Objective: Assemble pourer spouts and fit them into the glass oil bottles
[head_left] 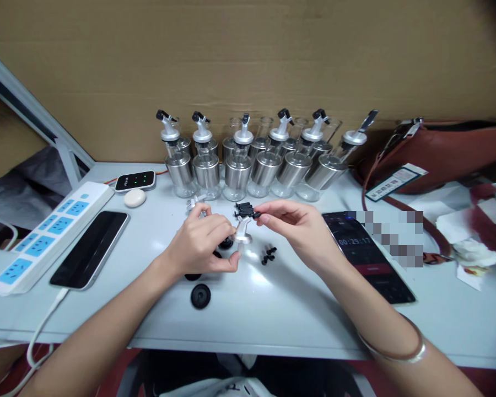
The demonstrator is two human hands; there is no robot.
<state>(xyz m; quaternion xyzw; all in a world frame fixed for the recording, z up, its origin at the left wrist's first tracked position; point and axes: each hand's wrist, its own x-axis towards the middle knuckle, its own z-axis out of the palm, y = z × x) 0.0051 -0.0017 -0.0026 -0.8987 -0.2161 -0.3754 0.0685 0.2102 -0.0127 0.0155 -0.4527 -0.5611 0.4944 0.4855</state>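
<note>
My left hand [200,237] is closed around a silver pour spout [243,237], which stands upright between the fingers. At its tip, my right hand [293,220] pinches a small black flip lid [256,214]. More black lids [243,208] lie in a row just behind. On the table in front of the right hand are several tiny black pieces [268,256]. A round black cap [200,296] lies nearest me, and other black caps are partly hidden under my left hand. Another silver spout [195,203] shows behind the left hand.
Glass bottles with steel sleeves [237,171] stand in rows at the back, the front ones with spouts. To the left are a power strip [53,237], a phone [90,249] and a white round case [134,198]. A timer phone [367,259] and brown bag [446,154] lie right.
</note>
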